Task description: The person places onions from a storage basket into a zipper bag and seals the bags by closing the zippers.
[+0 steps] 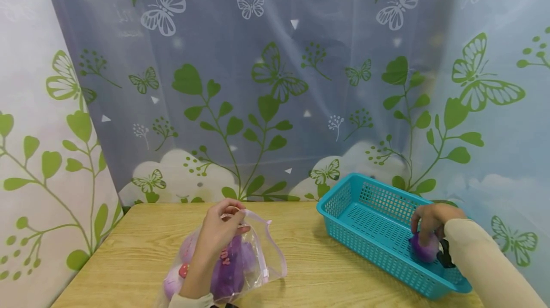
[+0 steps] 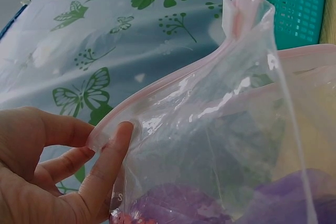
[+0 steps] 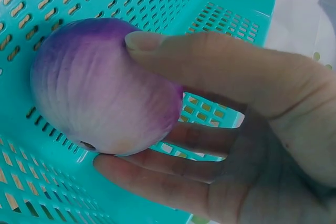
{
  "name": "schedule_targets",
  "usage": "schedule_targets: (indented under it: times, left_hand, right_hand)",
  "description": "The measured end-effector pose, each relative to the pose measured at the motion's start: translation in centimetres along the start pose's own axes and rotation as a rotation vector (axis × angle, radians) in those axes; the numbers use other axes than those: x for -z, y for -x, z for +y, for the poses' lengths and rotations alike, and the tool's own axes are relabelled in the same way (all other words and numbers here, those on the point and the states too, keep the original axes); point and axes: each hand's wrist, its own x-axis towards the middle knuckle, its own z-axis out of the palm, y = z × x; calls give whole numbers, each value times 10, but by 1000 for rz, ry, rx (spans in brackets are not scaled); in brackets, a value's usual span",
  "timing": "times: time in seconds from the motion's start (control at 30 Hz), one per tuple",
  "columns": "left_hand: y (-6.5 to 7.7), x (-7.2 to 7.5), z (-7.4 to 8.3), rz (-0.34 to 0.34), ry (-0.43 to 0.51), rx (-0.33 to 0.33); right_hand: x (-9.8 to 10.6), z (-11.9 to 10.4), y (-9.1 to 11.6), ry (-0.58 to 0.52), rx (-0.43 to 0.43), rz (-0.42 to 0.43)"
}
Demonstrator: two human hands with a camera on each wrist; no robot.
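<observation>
My left hand [image 1: 219,231] pinches the pale pink zip edge of a clear plastic bag [image 2: 194,135] between thumb and fingers. The bag's mouth gapes toward the right, and its slider [image 2: 233,22] shows at the far corner in the left wrist view. Purple items [image 1: 227,272] and a small red piece [image 1: 184,270] show through the plastic. At the right, my right hand [image 1: 438,219] grips a purple onion [image 3: 100,87] inside the turquoise basket [image 1: 374,259]. In the right wrist view the thumb lies over the onion's side, with fingers beneath it.
The basket, with perforated walls, stands at an angle on the right of the wooden table [image 1: 301,260]. Behind the table hangs a curtain [image 1: 240,122] printed with leaves and butterflies, and similar cloth borders both sides.
</observation>
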Motion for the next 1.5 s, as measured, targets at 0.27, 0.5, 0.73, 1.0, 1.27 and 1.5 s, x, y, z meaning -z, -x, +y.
schedule_targets:
  times: [0.27, 0.5, 0.73, 1.0, 1.27, 1.5]
  left_hand:
    - [0, -1, 0, 1, 2, -4]
    - [2, -1, -1, 1, -3, -3]
    - [2, -1, -1, 4, -2, 6]
    - [2, -1, 0, 3, 8, 0]
    - [2, -2, 1, -5, 5, -2]
    - [3, -2, 1, -5, 5, -3]
  right_hand:
    - [-1, 3, -2, 18, 68, -29]
    - [4, 4, 1, -129, 85, -44]
    - [19, -10, 4, -188, 179, -31]
    - [38, -35, 13, -223, 330, -7]
    - [41, -67, 20, -196, 470, 30]
    - [36, -100, 29, -145, 583, 85]
